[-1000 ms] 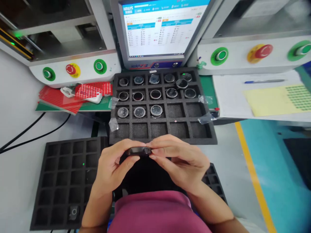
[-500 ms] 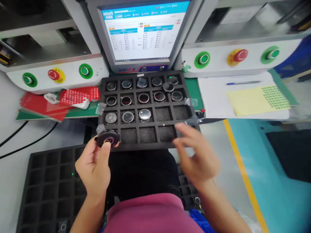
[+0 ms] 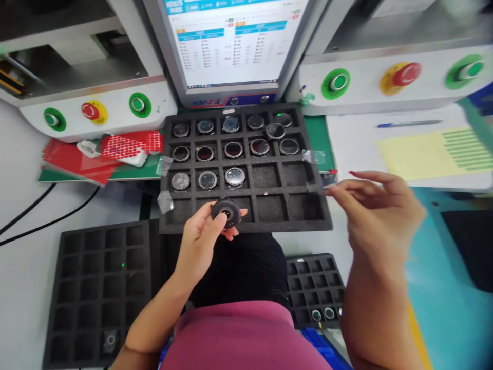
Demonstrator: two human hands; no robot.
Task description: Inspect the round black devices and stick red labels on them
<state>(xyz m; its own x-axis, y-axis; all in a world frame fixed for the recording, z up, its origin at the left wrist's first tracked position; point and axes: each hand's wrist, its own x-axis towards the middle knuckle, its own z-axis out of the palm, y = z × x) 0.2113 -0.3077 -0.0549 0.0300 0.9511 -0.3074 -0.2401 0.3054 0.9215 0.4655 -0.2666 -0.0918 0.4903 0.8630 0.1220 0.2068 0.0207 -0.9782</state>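
My left hand (image 3: 204, 236) grips a round black watch body (image 3: 226, 213), its back with the round centre turned up. The thumb presses on that back, and the fingers support it from underneath. It is held over the near row of a black foam tray (image 3: 246, 225). My right hand (image 3: 379, 216) is at the tray's right edge, with thumb and forefinger pinched on a piece of clear film (image 3: 318, 188). Several round watch bodies, such as this one (image 3: 234, 176), sit in the tray's pockets. One watch body (image 3: 276, 131) rests across the pocket walls.
Behind the tray stands a monitor (image 3: 231, 46), flanked by machines with green buttons and a red stop button (image 3: 406, 74). Red label sheets (image 3: 82, 159) lie left; a pen (image 3: 409, 124) and yellow sheet (image 3: 412, 154) lie right. More foam trays (image 3: 100, 303) (image 3: 314, 280) are lower down.
My left hand has moved right with the watch body. My right hand has moved right to the tray's edge and pinched the clear film. The view has shifted slightly.
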